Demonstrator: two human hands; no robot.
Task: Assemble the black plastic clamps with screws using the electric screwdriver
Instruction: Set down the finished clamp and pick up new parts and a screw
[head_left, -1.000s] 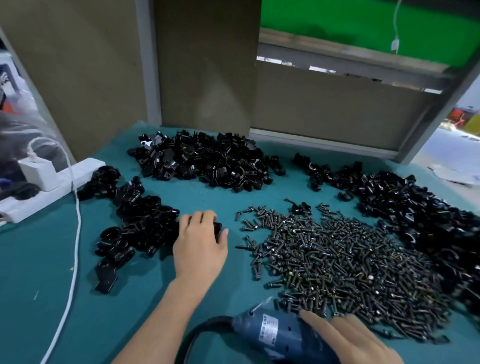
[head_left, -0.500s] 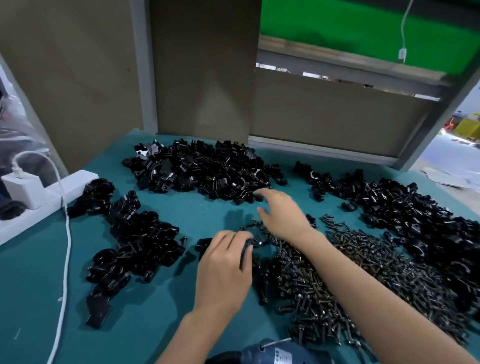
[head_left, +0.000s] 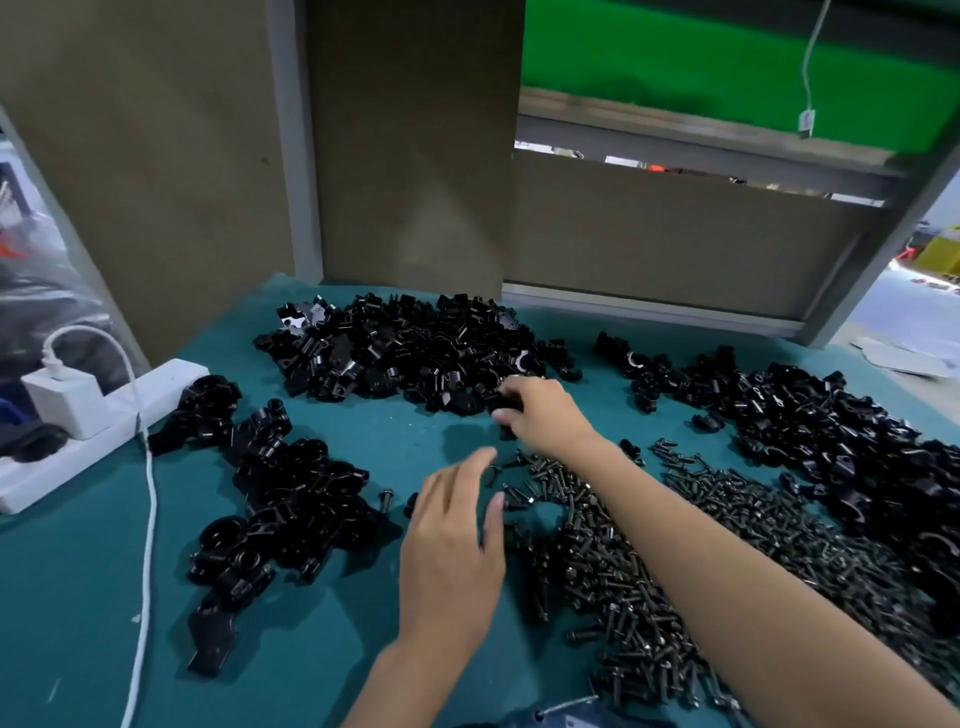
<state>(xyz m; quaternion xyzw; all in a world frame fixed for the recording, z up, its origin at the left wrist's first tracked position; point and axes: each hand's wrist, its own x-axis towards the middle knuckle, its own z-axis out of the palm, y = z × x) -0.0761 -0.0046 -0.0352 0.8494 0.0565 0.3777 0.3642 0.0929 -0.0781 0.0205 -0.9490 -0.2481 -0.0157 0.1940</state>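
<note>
Right hand reaches across to the near edge of the far pile of black clamp parts. Its fingers are curled round a clamp piece. Half a second ago those fingers were straight and only just arriving there; a second ago this hand lay on the tool.

Left hand hovers low at the left fringe of the screws, fingers loose and nearly straight, holding nothing that shows. It is motion-blurred. Half a second ago its fingers pressed down over a black part on the same spot; before that it was at the left pile.

Electric screwdriver lies untouched at the bottom edge, only its bit and a sliver of blue body in view, less than before.

Screws are spread from centre to lower right, under the right forearm. One stray screw lies between the left pile and the left hand. Right pile of clamp parts runs along the far right.

Everything sits on a teal table mat. At far left are a white power strip with a charger plugged in and a white cable trailing toward the near edge.
</note>
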